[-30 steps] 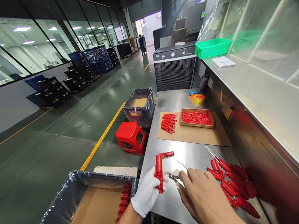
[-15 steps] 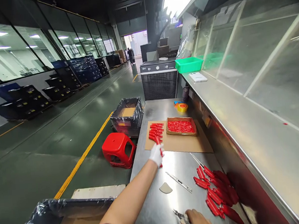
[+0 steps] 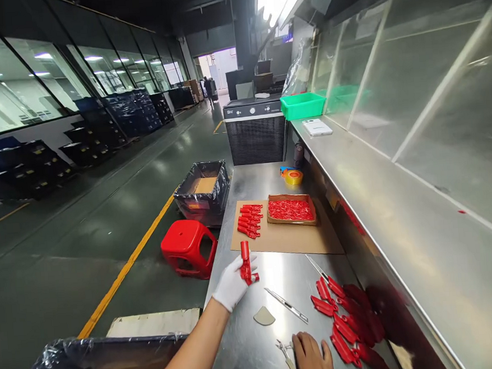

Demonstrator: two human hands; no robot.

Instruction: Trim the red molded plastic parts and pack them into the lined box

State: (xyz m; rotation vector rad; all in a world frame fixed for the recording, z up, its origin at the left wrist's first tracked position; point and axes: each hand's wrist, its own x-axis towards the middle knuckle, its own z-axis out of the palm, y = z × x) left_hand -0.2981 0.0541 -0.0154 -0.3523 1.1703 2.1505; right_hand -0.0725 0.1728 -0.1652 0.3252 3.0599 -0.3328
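We are holding a red part (image 3: 245, 255) in our gloved left grip (image 3: 231, 286), which is clasping its lower portion over the worktop (image 3: 241, 350), near the front edge of the cardboard (image 3: 290, 244); the tube end is pointing away from us, uncovered, perhaps for a clear view. A short red end (image 3: 255, 277) is showing beside this grip, and we are not managing to tell whether it is belonging to the same part. Our bare right grip (image 3: 311, 357) is lying low over the worktop, against the pliers (image 3: 286, 353); we are not seeing whether it is grasping the handles or merely covering them. The knife (image 3: 286, 305) and the wedge (image 3: 264, 316) are lying nearby, probably for easy reach. Farther off, a row of parts (image 3: 249, 221) is resting on the cardboard, which is likely shielding it from the metal, while the box (image 3: 293, 223) beside it is containing small bits (image 3: 290, 208), its walls presumably preventing scatter. On the right, a heap of parts (image 3: 345, 329) is lying loosely.
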